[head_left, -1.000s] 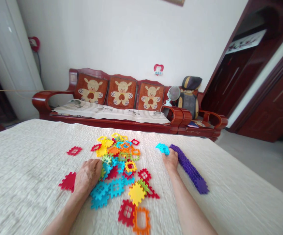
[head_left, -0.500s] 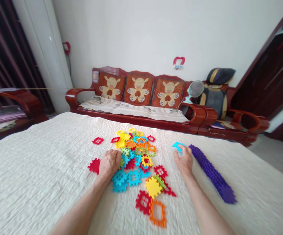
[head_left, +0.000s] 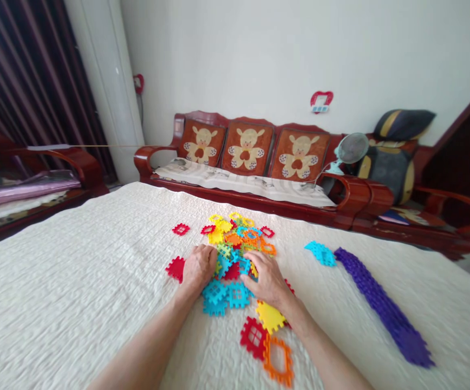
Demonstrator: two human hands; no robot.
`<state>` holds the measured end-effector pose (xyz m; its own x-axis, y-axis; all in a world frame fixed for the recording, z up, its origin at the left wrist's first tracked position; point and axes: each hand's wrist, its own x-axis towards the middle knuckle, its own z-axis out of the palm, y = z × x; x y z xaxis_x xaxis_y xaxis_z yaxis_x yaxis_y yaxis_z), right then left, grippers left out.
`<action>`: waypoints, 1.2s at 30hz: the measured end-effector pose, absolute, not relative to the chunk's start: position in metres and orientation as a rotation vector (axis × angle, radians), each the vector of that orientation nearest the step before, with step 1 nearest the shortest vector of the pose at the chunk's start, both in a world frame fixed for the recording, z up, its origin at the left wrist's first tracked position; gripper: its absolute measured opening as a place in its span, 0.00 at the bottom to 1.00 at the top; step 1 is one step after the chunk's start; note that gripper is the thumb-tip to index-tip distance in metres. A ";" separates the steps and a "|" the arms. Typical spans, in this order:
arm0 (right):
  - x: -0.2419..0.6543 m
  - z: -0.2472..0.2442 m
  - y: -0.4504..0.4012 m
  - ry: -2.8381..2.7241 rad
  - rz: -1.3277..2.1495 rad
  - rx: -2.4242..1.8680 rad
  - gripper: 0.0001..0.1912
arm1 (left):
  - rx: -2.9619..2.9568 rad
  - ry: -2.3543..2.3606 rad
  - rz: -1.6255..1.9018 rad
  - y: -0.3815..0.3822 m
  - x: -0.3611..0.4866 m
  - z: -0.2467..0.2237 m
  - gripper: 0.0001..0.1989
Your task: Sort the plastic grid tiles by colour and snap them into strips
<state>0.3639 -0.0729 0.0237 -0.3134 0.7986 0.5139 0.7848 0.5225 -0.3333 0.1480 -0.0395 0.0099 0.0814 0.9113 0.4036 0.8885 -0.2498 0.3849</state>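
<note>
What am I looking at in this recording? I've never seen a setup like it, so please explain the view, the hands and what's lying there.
There is no machine here: these are a person's two bare hands. Every picture comes from one camera worn on that person's head, looking forward and down.

On a pale quilted cover lies a loose pile of colourful toothed plastic pieces. To the right are light-blue pieces and a long purple row. Beyond stands a wooden sofa.

The left hand is curled at the pile's left edge; the right hand is over its right side. Whether either grips a piece is hard to tell.
</note>
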 end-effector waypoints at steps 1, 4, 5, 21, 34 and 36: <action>0.363 0.022 -0.073 -2.130 0.013 -1.304 0.22 | 2.280 1.899 0.900 -0.040 0.148 0.010 0.15; 0.363 0.019 -0.072 -2.108 0.005 -1.316 0.19 | 2.269 1.902 0.895 -0.040 0.149 0.011 0.15; 0.363 0.020 -0.071 -2.095 0.009 -1.300 0.19 | 2.265 1.903 0.894 -0.040 0.149 0.012 0.15; 0.477 -0.006 -0.042 -1.522 -0.047 -1.559 0.23 | 2.290 1.919 0.856 -0.041 0.148 0.013 0.16; 0.480 -0.011 -0.047 -1.714 -0.217 -1.540 0.26 | 2.357 1.920 0.790 -0.035 0.143 0.005 0.16; 0.482 -0.016 -0.045 -1.761 -0.153 -1.568 0.29 | 2.345 1.923 0.796 -0.036 0.143 0.005 0.16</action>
